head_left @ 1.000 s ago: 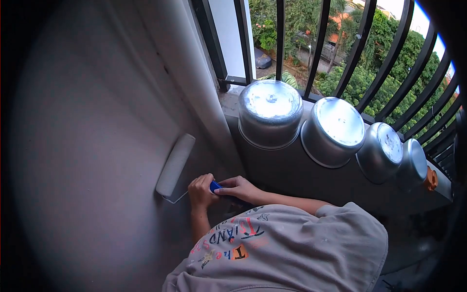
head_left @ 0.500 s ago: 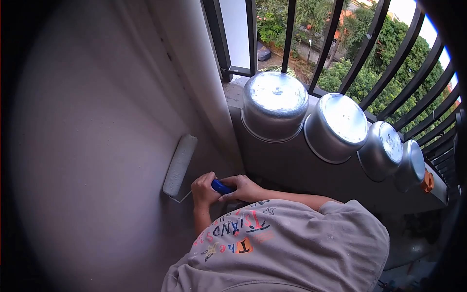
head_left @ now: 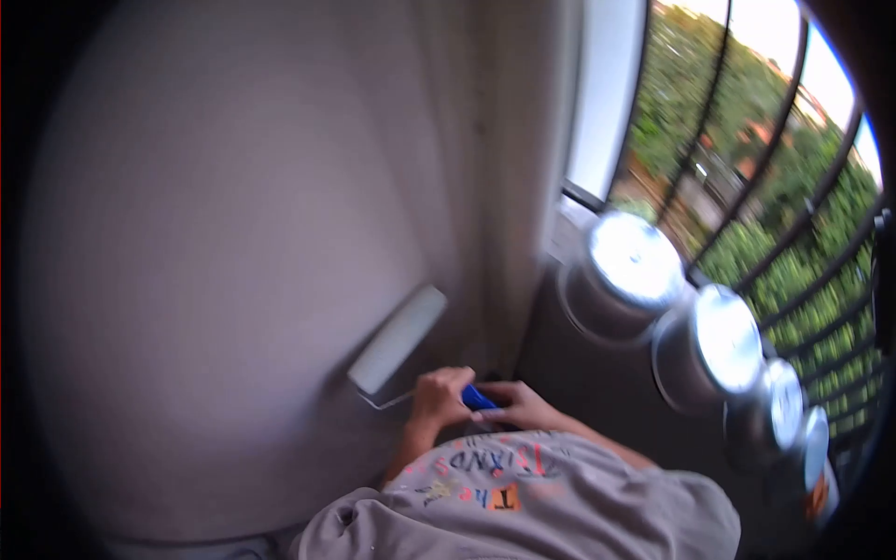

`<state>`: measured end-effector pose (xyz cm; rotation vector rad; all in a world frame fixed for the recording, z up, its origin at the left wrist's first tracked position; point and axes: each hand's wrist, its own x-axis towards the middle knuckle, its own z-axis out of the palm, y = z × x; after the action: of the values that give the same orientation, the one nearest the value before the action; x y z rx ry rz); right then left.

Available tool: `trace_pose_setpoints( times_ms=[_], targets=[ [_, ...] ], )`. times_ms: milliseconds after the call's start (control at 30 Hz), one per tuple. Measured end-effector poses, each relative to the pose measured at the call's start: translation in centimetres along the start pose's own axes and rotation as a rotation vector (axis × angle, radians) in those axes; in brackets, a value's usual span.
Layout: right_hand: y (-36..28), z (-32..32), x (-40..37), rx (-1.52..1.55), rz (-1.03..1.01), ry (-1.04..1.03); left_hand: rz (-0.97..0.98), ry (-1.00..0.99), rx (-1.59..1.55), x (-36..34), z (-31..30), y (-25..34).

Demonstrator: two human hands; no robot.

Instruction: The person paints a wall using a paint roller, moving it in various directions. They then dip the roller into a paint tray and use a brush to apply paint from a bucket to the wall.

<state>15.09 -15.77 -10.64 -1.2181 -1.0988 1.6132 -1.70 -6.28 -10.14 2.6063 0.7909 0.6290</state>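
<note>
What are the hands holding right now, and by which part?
A paint roller, gripped by its blue handle: the left hand is nearer the roller end and the right hand is behind it.

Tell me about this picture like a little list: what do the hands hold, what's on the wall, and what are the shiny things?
Left hand: closed round the blue handle, on the side nearer the roller
Right hand: gripping the back end of the same handle
Paint roller: pale sleeve, tilted, lying against the wall
Wall: plain, greyish
Shiny things: four metal pots in a row on the ledge
Behind them: black railing, green trees outside
Sharpness: blurry picture, so small details are lost
</note>
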Motion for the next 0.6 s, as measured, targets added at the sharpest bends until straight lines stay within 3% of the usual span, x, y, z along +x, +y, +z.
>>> trace_pose_setpoints(
  times_ms=[300,400,533,600],
  targets=[
    [-3.7,-1.0,1.2,0.011,0.063,-0.135,-0.049,0.263,-0.229,-3.2,1.1,-2.3],
    [-4.7,-3.6,3.0,-0.196,-0.076,0.048,-0.13,0.341,-0.284,-4.8,1.1,-2.6],
    [-8.3,-5.3,4.5,-0.193,-0.322,0.183,-0.168,0.487,-0.255,-7.3,0.6,-4.5],
    [-10.2,-4.9,5.4,-0.159,-0.499,0.295,-0.294,0.737,-0.541,-9.5,0.7,-5.7]
  ],
)
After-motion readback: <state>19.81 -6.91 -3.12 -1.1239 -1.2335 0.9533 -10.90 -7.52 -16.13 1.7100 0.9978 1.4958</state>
